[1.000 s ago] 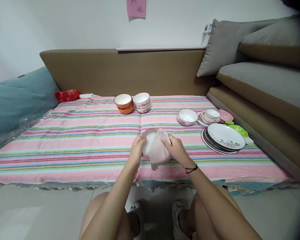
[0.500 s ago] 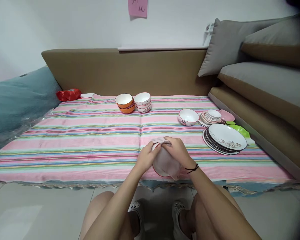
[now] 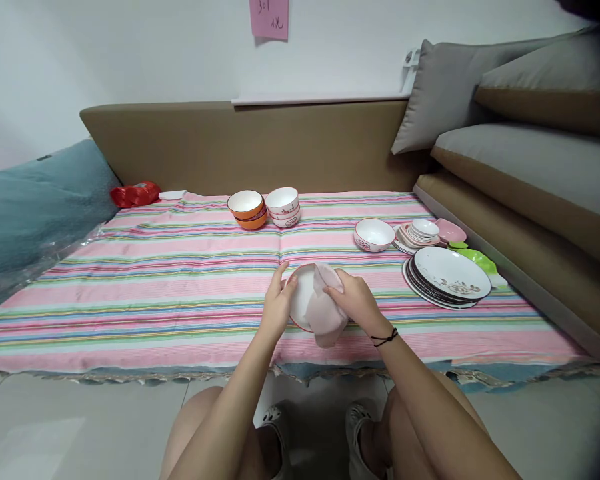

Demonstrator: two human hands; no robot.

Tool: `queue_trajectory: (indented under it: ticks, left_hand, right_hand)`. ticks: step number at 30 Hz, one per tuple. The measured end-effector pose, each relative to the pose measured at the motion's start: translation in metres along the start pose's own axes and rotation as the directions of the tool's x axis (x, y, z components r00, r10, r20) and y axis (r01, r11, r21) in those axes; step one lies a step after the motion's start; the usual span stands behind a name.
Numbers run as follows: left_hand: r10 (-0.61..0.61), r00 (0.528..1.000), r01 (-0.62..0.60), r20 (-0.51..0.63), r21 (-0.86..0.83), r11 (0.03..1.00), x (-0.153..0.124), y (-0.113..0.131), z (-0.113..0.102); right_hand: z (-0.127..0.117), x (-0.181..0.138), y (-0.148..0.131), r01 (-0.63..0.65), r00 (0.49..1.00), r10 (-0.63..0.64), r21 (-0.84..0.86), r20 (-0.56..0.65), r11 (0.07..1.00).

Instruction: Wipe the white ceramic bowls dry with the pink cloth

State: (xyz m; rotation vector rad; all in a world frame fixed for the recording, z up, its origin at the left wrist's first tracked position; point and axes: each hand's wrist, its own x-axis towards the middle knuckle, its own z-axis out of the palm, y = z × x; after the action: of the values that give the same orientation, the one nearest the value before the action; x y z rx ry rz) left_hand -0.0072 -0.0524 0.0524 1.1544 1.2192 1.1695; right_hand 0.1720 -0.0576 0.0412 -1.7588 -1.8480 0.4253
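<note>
A white bowl with a red rim is held tilted toward me, low over the striped cloth near its front edge. My left hand grips the bowl's left rim, thumb on the near side. On the right, my right hand pinches a pale pinkish wiping cloth against the rim. The wiping cloth hangs over the bowl's right half and droops below it, hiding that part. A black cord circles my right wrist.
Orange bowls and white patterned bowls stand stacked at the back. A single bowl, small dishes, a green dish and stacked plates stand right. Cushions rise at right; a red package lies far left.
The bowl has turned to show its inside and moved slightly up and left. My left hand has shifted from the top to the left rim; the wiping cloth now hangs on the right.
</note>
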Motion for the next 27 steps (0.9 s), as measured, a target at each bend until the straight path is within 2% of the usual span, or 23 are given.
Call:
queue_trajectory:
  ticks: [2,5,7,9,13,16,22,27]
  left_hand:
    - [0.058,0.998,-0.057,-0.020,0.031,0.998,0.003,-0.001,-0.002]
    - [0.100,0.995,-0.099,-0.030,0.038,0.994,0.004,-0.001,-0.004]
    - [0.116,0.993,-0.115,-0.018,0.049,0.992,0.003,0.000,-0.004]
    - [0.138,0.990,-0.138,0.003,0.067,0.988,0.002,0.001,-0.004]
    - [0.163,0.982,-0.169,0.095,0.064,0.984,-0.001,0.001,-0.004]
    - [0.155,0.982,-0.165,0.112,0.089,0.982,-0.001,0.000,-0.004]
    - [0.169,0.975,-0.192,0.147,0.165,0.967,-0.003,0.001,-0.004]
    - [0.161,0.972,-0.194,0.172,0.195,0.962,-0.006,0.000,-0.002]
  right_hand:
    - [0.000,-0.001,-0.001,0.134,0.988,-0.126,0.091,-0.085,0.987]
    - [-0.001,-0.001,-0.005,0.388,0.919,-0.358,0.212,-0.168,0.897]
    - [-0.002,-0.001,-0.007,0.445,0.894,-0.411,0.254,-0.176,0.859]
    - [-0.002,-0.002,-0.009,0.428,0.902,-0.388,0.275,-0.189,0.861]
    - [0.000,-0.002,-0.009,0.270,0.955,-0.217,0.296,-0.201,0.916]
    - [0.001,-0.002,-0.008,0.205,0.969,-0.146,0.318,-0.199,0.926]
    - [0.002,-0.005,-0.012,0.242,0.957,-0.178,0.291,-0.228,0.926]
    - [0.005,-0.005,-0.018,0.345,0.907,-0.222,0.329,-0.357,0.879]
